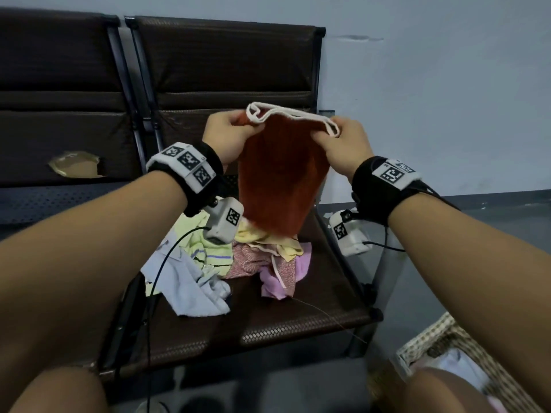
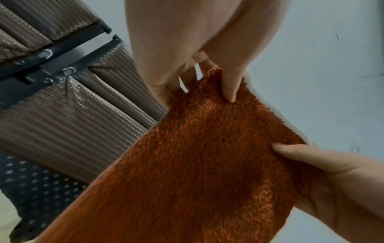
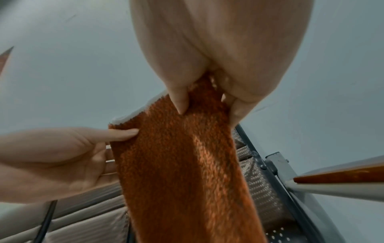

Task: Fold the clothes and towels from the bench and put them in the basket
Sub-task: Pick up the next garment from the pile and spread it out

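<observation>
I have the orange towel (image 1: 281, 177) held up in the air over the bench (image 1: 301, 320), both hands at its white-edged top. My left hand (image 1: 228, 138) pinches the left top corner, thumb on the near face and fingers behind; my right hand (image 1: 343, 144) pinches the right top corner the same way. The towel hangs straight down between them, its lower end just above the pile (image 1: 226, 257) on the seat. That pile sits at the middle of the seat: pale blue, yellow-green, yellow, pink and patterned pieces, all crumpled. The basket (image 1: 441, 344) stands on the floor, near right, with something pale inside it.
</observation>
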Demonstrator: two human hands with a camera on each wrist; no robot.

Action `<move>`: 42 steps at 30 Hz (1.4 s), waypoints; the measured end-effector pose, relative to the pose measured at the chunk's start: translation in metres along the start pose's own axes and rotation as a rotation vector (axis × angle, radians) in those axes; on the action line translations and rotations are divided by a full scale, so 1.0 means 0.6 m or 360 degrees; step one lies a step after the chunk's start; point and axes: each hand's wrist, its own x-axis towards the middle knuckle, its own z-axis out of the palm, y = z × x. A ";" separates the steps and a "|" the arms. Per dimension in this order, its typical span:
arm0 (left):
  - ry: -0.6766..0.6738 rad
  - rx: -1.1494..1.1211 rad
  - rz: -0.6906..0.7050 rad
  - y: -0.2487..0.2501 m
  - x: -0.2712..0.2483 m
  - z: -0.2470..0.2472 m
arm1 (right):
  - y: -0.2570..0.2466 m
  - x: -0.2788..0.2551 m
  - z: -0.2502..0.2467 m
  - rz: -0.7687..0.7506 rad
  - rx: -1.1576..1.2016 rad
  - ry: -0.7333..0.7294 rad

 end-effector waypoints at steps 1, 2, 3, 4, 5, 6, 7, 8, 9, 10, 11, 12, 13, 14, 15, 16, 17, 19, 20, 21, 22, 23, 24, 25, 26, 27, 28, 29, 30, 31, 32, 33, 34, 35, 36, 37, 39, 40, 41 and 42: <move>-0.0014 -0.0031 0.0017 0.002 -0.006 -0.006 | -0.001 -0.003 0.000 -0.0041 0.0065 0.0006; -0.0032 -0.0032 0.0016 0.000 -0.014 -0.013 | 0.000 -0.009 0.001 -0.0082 0.0107 -0.0001; -0.0057 -0.0012 -0.0006 -0.007 -0.024 -0.020 | 0.003 -0.018 0.002 -0.0116 0.0120 -0.0028; -0.0088 0.0012 -0.0054 -0.021 -0.039 -0.024 | 0.010 -0.030 0.005 -0.0139 0.0109 -0.0085; -0.0132 0.0047 -0.0129 -0.038 -0.057 -0.028 | 0.020 -0.045 0.010 -0.0146 0.0072 -0.0169; -0.0180 0.0096 -0.0216 -0.058 -0.078 -0.028 | 0.034 -0.061 0.017 -0.0141 0.0014 -0.0269; -0.0225 0.0160 -0.0303 -0.082 -0.102 -0.028 | 0.050 -0.080 0.024 -0.0120 -0.0062 -0.0375; -0.0272 0.0239 -0.0378 -0.106 -0.124 -0.027 | 0.067 -0.101 0.032 -0.0079 -0.0141 -0.0483; -0.0324 0.0338 -0.0441 -0.131 -0.149 -0.026 | 0.084 -0.124 0.040 -0.0022 -0.0213 -0.0606; -0.0401 0.0455 -0.0499 -0.153 -0.171 -0.026 | 0.102 -0.148 0.048 0.0036 -0.0263 -0.0731; -0.0513 0.0583 -0.0556 -0.173 -0.192 -0.027 | 0.118 -0.174 0.054 0.0089 -0.0289 -0.0852; -0.0645 0.0690 -0.0611 -0.191 -0.214 -0.029 | 0.134 -0.202 0.059 0.0129 -0.0287 -0.0968; -0.0779 0.0774 -0.0653 -0.205 -0.229 -0.031 | 0.147 -0.223 0.063 0.0157 -0.0267 -0.1079; -0.0894 0.0822 -0.0717 -0.218 -0.242 -0.033 | 0.160 -0.240 0.065 0.0203 -0.0228 -0.1195; -0.0970 0.0825 -0.0820 -0.228 -0.253 -0.034 | 0.171 -0.254 0.067 0.0302 -0.0179 -0.1303; -0.1009 0.0798 -0.0938 -0.235 -0.260 -0.035 | 0.180 -0.264 0.070 0.0430 -0.0133 -0.1399; -0.1013 0.0768 -0.1044 -0.242 -0.263 -0.035 | 0.186 -0.268 0.072 0.0555 -0.0120 -0.1495; -0.0944 0.0716 -0.1172 -0.256 -0.261 -0.031 | 0.197 -0.265 0.078 0.0744 -0.0138 -0.1594; -0.0890 0.0688 -0.1196 -0.263 -0.255 -0.029 | 0.201 -0.261 0.082 0.0815 -0.0106 -0.1567; -0.0834 0.0661 -0.1188 -0.272 -0.248 -0.025 | 0.204 -0.256 0.086 0.0888 -0.0037 -0.1493; -0.0775 0.0639 -0.1146 -0.283 -0.240 -0.021 | 0.209 -0.251 0.091 0.0956 0.0027 -0.1386; -0.0702 0.0621 -0.1078 -0.295 -0.230 -0.018 | 0.217 -0.245 0.095 0.1007 0.0075 -0.1261; -0.0616 0.0607 -0.1004 -0.307 -0.222 -0.014 | 0.225 -0.239 0.100 0.1065 0.0120 -0.1153; -0.0516 0.0595 -0.0937 -0.321 -0.214 -0.010 | 0.232 -0.233 0.104 0.1138 0.0180 -0.1089; -0.0421 0.0586 -0.0881 -0.333 -0.206 -0.006 | 0.241 -0.227 0.110 0.1213 0.0243 -0.1074; -0.0344 0.0584 -0.0837 -0.343 -0.201 -0.002 | 0.249 -0.223 0.117 0.1268 0.0274 -0.1100; -0.0287 0.0599 -0.0800 -0.351 -0.198 0.003 | 0.257 -0.219 0.124 0.1275 0.0248 -0.1135; -0.0248 0.0638 -0.0769 -0.360 -0.194 0.008 | 0.264 -0.216 0.133 0.1235 0.0189 -0.1141; -0.0218 0.0689 -0.0744 -0.367 -0.189 0.012 | 0.271 -0.214 0.143 0.1167 0.0123 -0.1100; -0.0178 0.0733 -0.0722 -0.373 -0.184 0.015 | 0.278 -0.213 0.153 0.1099 0.0057 -0.1019; -0.0113 0.0766 -0.0703 -0.377 -0.181 0.018 | 0.285 -0.212 0.161 0.1049 0.0002 -0.0937; -0.0009 0.0797 -0.0664 -0.378 -0.179 0.018 | 0.293 -0.211 0.168 0.1012 -0.0062 -0.0876; 0.0113 0.0830 -0.0583 -0.376 -0.178 0.017 | 0.299 -0.210 0.174 0.0981 -0.0138 -0.0834; 0.0191 0.0854 -0.0491 -0.372 -0.180 0.014 | 0.304 -0.212 0.176 0.0956 -0.0202 -0.0815; 0.0141 0.0837 -0.0437 -0.368 -0.184 0.010 | 0.308 -0.214 0.178 0.0930 -0.0242 -0.0813; -0.0042 0.0791 -0.0417 -0.364 -0.190 0.007 | 0.309 -0.216 0.178 0.0888 -0.0278 -0.0822; -0.0570 0.0799 -0.0428 -0.360 -0.212 0.002 | 0.307 -0.217 0.177 0.0718 -0.0442 -0.0829; -0.0808 0.0917 -0.0398 -0.362 -0.226 -0.002 | 0.303 -0.219 0.174 0.0600 -0.0541 -0.0796; -0.0991 0.1070 -0.0323 -0.367 -0.239 -0.006 | 0.298 -0.219 0.170 0.0463 -0.0612 -0.0737; -0.1108 0.1200 -0.0237 -0.373 -0.251 -0.008 | 0.291 -0.220 0.165 0.0287 -0.0658 -0.0680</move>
